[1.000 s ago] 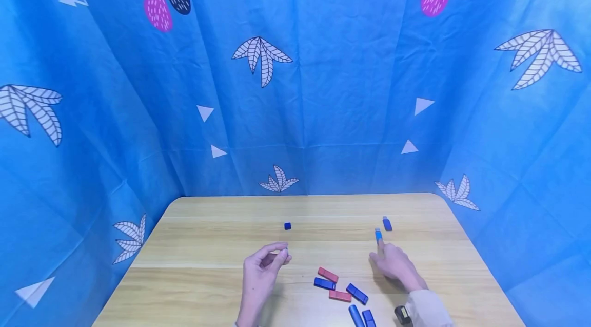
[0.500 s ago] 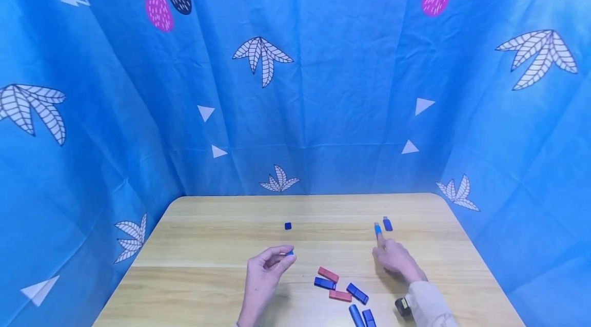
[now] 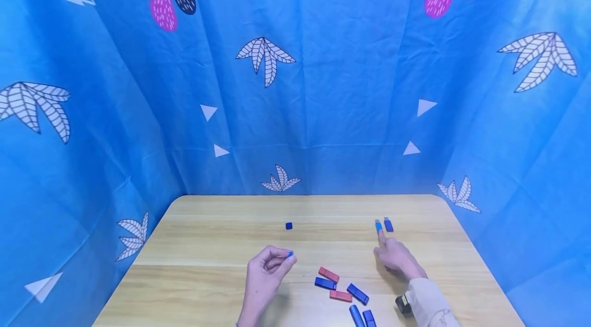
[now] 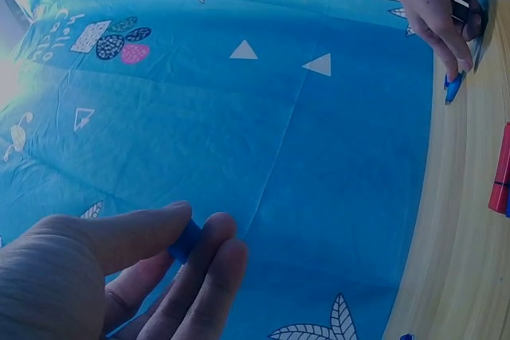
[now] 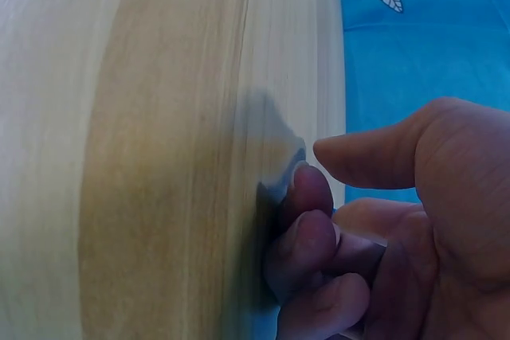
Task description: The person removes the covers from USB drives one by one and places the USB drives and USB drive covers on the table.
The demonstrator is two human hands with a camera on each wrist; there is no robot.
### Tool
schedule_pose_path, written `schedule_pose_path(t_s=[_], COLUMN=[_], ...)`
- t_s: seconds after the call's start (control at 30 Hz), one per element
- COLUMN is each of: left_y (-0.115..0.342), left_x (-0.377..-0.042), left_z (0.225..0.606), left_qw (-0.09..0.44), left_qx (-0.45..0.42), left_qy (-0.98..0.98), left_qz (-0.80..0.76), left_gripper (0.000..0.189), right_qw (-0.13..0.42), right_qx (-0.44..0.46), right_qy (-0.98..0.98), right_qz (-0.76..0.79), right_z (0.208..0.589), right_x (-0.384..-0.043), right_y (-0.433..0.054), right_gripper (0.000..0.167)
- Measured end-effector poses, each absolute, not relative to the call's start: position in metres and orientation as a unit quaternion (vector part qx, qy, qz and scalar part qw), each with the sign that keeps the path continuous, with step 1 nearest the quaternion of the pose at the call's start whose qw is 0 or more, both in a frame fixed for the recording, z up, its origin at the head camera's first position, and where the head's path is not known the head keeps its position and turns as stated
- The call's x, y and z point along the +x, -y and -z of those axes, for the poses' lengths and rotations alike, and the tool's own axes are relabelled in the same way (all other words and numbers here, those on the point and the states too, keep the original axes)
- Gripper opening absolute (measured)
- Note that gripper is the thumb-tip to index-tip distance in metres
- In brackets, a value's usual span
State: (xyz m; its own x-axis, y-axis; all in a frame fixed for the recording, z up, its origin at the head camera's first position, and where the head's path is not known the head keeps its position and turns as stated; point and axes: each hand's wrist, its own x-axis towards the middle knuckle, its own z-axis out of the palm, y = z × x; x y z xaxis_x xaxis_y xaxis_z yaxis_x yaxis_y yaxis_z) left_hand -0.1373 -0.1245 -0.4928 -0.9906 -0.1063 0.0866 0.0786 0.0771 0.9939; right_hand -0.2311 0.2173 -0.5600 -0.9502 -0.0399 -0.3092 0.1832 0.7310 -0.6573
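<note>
My left hand [image 3: 265,273] is raised above the table and pinches a small blue cap [image 4: 185,243] between thumb and fingers. With its index fingertip, my right hand [image 3: 398,257] touches the near end of a light blue USB flash drive [image 3: 378,225] lying on the table; its other fingers are bent. Close beside that one, on its right, a dark blue USB flash drive [image 3: 388,225] lies with its metal plug pointing away. A small dark blue cap [image 3: 289,226] sits by itself beyond my left hand. In the right wrist view, my fingers hide the light blue drive.
Between my hands and nearer me lie several capped flash drives, such as a red one [image 3: 329,274], a blue one [image 3: 357,293] and a rounded blue one [image 3: 356,315]. The wooden table [image 3: 198,281] ends at a patterned blue curtain [image 3: 351,85]. A watch-like black device [image 3: 403,304] is by my right sleeve.
My right index finger has slid the light blue flash drive away from me, until it lies level with the dark blue one. My left hand has shifted slightly right, showing more of its cap.
</note>
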Motion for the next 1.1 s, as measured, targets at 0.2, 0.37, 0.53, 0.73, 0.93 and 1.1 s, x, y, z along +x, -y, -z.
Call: schedule_pose_path(t_s=[0.2,0.37,0.53,0.73,0.93,1.1], left_y=[0.124,0.122,0.121,0.12,0.119,0.118], left_x=[-0.138,-0.139,-0.139,-0.144,-0.156,-0.173], left_z=[0.493,0.494,0.494,0.497,0.499,0.499], left_qw=[0.066,0.075,0.101,0.117,0.135,0.153], left_qx=[0.011,0.002,0.004,0.003,-0.019,-0.062], left_qy=[0.727,0.73,0.764,0.781,0.803,0.826], left_qz=[0.683,0.679,0.637,0.613,0.58,0.539], left_gripper=[0.023,0.02,0.017,0.015,0.011,0.01], right_qw=[0.153,0.148,0.144,0.131,0.111,0.127], right_qx=[0.036,0.009,-0.002,-0.001,-0.036,-0.043], right_qy=[-0.922,-0.933,-0.932,-0.934,-0.94,-0.931], right_qz=[0.354,0.328,0.333,0.333,0.32,0.339], right_z=[0.561,0.561,0.559,0.56,0.556,0.549], right_x=[-0.231,-0.23,-0.226,-0.214,-0.203,-0.196], right_y=[-0.219,-0.221,-0.22,-0.215,-0.208,-0.207], right_gripper=[0.075,0.082,0.088,0.092,0.093,0.089])
